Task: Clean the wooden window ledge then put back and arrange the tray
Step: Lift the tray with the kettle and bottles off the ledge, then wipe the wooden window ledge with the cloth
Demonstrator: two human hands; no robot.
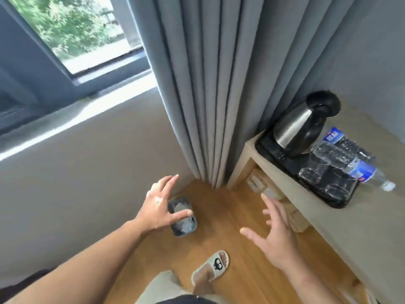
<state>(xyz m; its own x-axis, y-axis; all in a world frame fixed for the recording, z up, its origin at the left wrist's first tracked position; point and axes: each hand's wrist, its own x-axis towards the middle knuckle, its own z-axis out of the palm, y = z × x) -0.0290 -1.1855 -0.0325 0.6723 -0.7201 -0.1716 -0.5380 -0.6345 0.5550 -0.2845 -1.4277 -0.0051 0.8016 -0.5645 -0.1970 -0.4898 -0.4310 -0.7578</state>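
Along the left, a window [72, 34] is letting daylight fall in a bright strip across the pale window ledge [76, 128], which is running wide and bare toward the lower left. The person's left forearm is reaching up over the ledge's near edge. The left hand [157, 207] is hovering open, fingers spread, holding nothing. From this view it is overlapping the left rim of a small dark bin [184, 224], which is standing on the wooden floor [230, 216] with crumpled pale stuff inside.

In the middle, a grey curtain [208, 84] is hanging in heavy folds down to the floor, filling the corner between the ledge and the worktop [355, 227]. Below it, a foot in a white slipper [212, 265] is resting on the floor.

The right hand [276, 235] is also hanging open in the air, fingers splayed and gripping nothing, in front of the worktop's lower shelf, where some pale blurred boxes [263, 185] are sitting.

On the worktop, well apart from the ledge, the black tray [335, 202] is lying. A steel kettle [293, 128] is occupying its far end, and two clear glasses [310, 172] are standing at the near end. Two plastic water bottles [341, 150] are lying on their sides along its right edge, one cap poking out over the worktop.
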